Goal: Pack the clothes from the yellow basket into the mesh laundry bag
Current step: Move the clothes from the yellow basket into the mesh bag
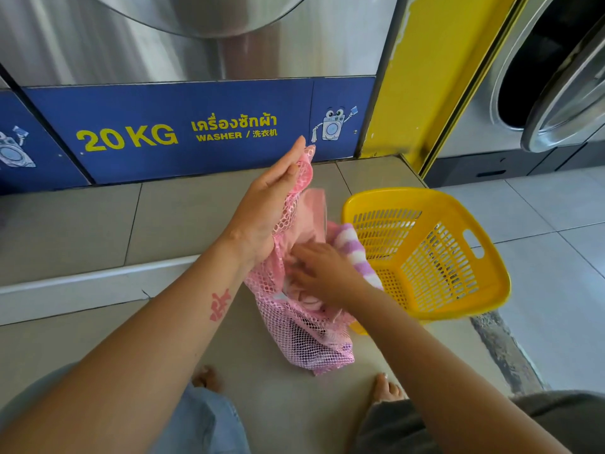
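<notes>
A pink mesh laundry bag stands on the tiled floor in front of me with clothes showing through its netting. My left hand grips the bag's upper edge and holds the mouth up and open. My right hand is inside the mouth, fingers closed on a purple and white striped cloth that hangs over the bag's right edge. A pink garment lies in the opening. The yellow basket sits tilted just right of the bag, and I see no clothes in it.
A steel washer with a blue "20 KG" panel stands right behind the bag. A yellow pillar and a second washer with its door open are at the right. My knees and bare feet are at the bottom edge.
</notes>
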Demonstrator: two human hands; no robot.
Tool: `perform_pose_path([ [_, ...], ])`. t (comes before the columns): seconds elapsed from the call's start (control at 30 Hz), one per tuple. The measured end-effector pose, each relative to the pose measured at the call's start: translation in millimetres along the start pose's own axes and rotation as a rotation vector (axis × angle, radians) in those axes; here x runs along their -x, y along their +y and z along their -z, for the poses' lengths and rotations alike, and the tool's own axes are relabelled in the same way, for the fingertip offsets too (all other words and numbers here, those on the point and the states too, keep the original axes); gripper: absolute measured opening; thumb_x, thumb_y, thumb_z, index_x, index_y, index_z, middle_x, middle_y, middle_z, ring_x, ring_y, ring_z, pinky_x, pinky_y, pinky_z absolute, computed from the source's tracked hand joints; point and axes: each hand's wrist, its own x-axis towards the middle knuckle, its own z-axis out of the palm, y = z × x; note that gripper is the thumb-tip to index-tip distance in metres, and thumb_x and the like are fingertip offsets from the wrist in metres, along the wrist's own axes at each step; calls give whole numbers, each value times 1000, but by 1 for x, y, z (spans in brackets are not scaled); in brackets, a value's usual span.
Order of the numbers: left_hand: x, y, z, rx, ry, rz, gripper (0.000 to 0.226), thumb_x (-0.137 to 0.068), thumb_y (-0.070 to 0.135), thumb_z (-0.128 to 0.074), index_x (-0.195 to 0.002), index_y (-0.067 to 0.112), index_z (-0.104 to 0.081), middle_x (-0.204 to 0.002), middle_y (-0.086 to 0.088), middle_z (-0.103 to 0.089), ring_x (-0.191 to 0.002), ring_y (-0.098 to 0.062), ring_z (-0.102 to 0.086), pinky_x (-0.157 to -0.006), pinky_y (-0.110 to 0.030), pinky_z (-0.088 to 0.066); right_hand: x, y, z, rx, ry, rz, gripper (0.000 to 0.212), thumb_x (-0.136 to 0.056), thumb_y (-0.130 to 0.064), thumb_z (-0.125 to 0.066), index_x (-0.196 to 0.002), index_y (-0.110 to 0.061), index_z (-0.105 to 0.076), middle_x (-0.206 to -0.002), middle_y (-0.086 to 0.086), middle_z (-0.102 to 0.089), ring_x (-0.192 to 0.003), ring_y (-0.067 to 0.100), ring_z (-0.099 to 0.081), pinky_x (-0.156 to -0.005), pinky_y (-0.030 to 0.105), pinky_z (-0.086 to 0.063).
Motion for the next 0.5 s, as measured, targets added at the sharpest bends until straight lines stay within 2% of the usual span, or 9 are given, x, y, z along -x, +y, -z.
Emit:
perform_pose_path([
  [0.03, 2, 1, -3, -13, -20, -1, 40, -102, 22, -46, -142, 28, -47, -113, 31, -62, -122, 10, -50, -114, -27, -32, 2, 4, -12, 122, -126, -31, 37, -88, -47, -42, -113, -23, -56, -121, -1, -57, -121, 25, -48, -97, 48, -40],
  [0.07, 4, 1, -5, -27, -42, -3, 40, -103, 20, -45, -142, 27, -47, -114, 32, -62, -122, 11, -50, -114, -24, -32, 3, 8, -23, 226, -209, -64, 42, -93, -46, -41, -130, -28, -47, -139, -6, -47, -136, 21, -35, -106, 51, -31],
  [0.1, 5, 1, -9, -38, -63, -5, 40, -103, 19, -44, -143, 26, -46, -112, 34, -62, -119, 15, -50, -111, -20, -33, 3, 10, -30, 295, -248, -87, 46, -96, -44, -38, -140, -32, -37, -148, -9, -38, -143, 20, -24, -111, 54, -23],
  [0.2, 7, 3, -13, -54, -101, -14, 41, -104, 18, -41, -143, 25, -45, -103, 41, -62, -108, 24, -50, -101, -6, -36, -5, 11, -38, 397, -337, -149, 53, -98, -36, -35, -150, -30, -22, -156, -3, -27, -147, 29, -12, -115, 56, -13],
  [0.27, 5, 4, -11, -40, -103, -14, 40, -103, 18, -42, -142, 27, -46, -110, 38, -61, -116, 19, -49, -108, -14, -34, -12, 6, -32, 421, -353, -185, 53, -98, -36, -36, -149, -26, -26, -155, 2, -31, -144, 32, -20, -114, 51, -19],
  [0.33, 3, 4, -7, -16, -84, -16, 40, -103, 19, -43, -141, 28, -48, -122, 30, -59, -126, 11, -47, -114, -24, -31, -18, 1, -23, 401, -256, -203, 47, -96, -41, -38, -139, -24, -45, -142, 6, -48, -133, 32, -39, -109, 44, -33],
  [0.4, 2, 5, -3, -15, -50, -17, 39, -103, 21, -45, -140, 31, -49, -127, 29, -56, -128, 9, -45, -115, -28, -31, -19, -1, -11, 303, -15, -204, 40, -90, -45, -39, -119, -26, -60, -125, 5, -58, -119, 29, -50, -96, 39, -45],
  [0.47, 2, 5, -1, -14, -25, -16, 39, -103, 22, -45, -140, 33, -49, -129, 29, -54, -126, 11, -45, -115, -28, -32, -11, 6, 0, 355, 218, -230, 34, -90, -43, -42, -108, -22, -62, -112, 3, -62, -108, 28, -56, -85, 37, -47],
  [0.5, 2, 4, 0, -17, -22, -18, 39, -103, 23, -45, -140, 33, -49, -129, 30, -54, -123, 12, -46, -115, -27, -31, -5, 13, 5, 353, 329, -295, 34, -91, -44, -45, -111, -21, -60, -113, 4, -63, -108, 31, -56, -85, 39, -46],
])
